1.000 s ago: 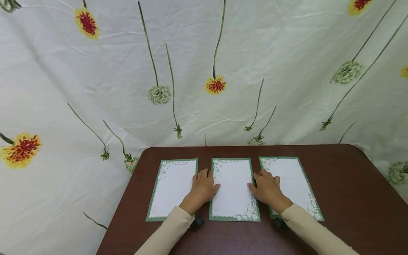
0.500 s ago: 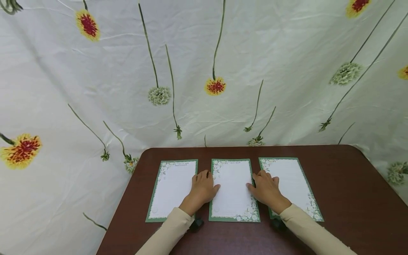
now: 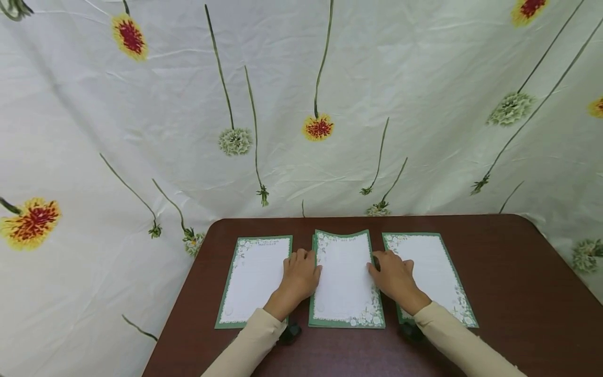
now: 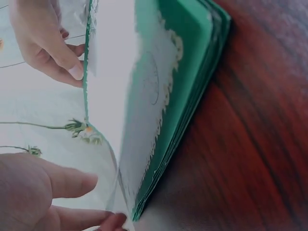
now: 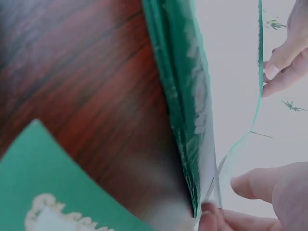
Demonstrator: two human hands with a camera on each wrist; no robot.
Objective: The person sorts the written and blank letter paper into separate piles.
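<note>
Before a floral backdrop point(image 3: 282, 173), at a dark table point(image 3: 523, 267), your left hand point(image 3: 298, 275) and right hand point(image 3: 397, 277), fingers curled, grip opposite edges of the stack's point(image 4: 192, 72) bowed top sheet point(image 3: 344, 283), lower center; apparently a lift, next needing even hands.

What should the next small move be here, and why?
Probably lift the middle top sheet evenly clear of the stack: the left hand and right hand hold its opposite side edges, its far edge dips between them, and the wrist views show a gap beneath it, though its near end seems low.
</note>
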